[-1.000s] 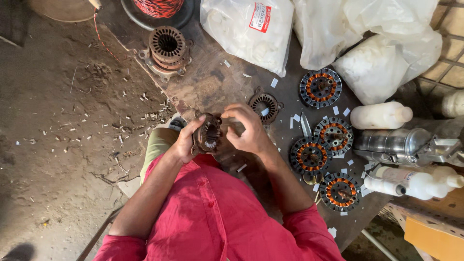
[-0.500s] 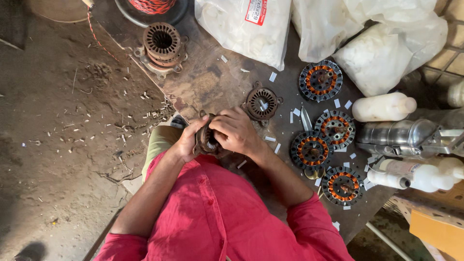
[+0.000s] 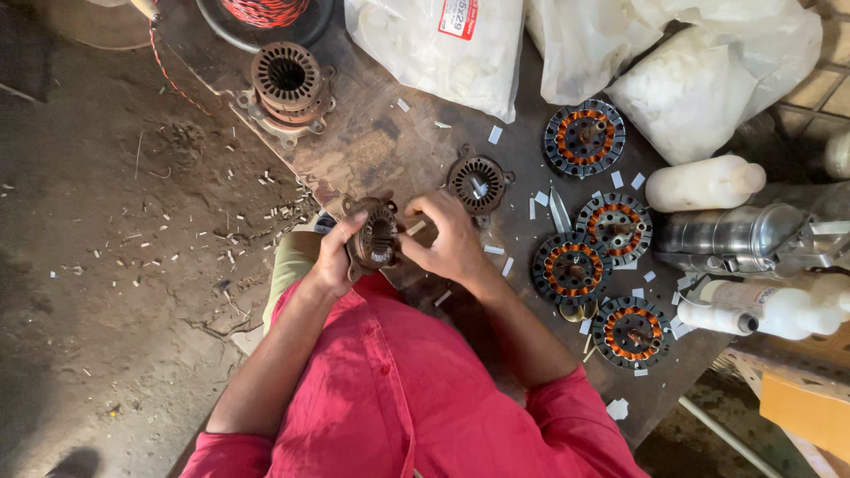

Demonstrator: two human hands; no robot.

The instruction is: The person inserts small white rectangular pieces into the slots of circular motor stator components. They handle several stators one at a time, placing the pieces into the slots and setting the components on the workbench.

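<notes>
My left hand (image 3: pixel 329 258) clamps the bare stator core (image 3: pixel 375 235) from its left side, bore facing up; my right hand (image 3: pixel 448 237) pinches a pale strip (image 3: pixel 414 227) at its right rim, just beside the slots.

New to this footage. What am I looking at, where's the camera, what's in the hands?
No machine here: a person in a red shirt works with bare hands. The one camera sits on their head and looks straight down.

The left hand grips a bare metal stator core. The right hand pinches at its rim, with a small pale strip at the fingertips.

On the dark worktable lie four stators wound with copper wire, another unwound core, a small finned part, scattered white paper slips, white plastic bags and white bottles. A spool of red wire sits at the top edge.
</notes>
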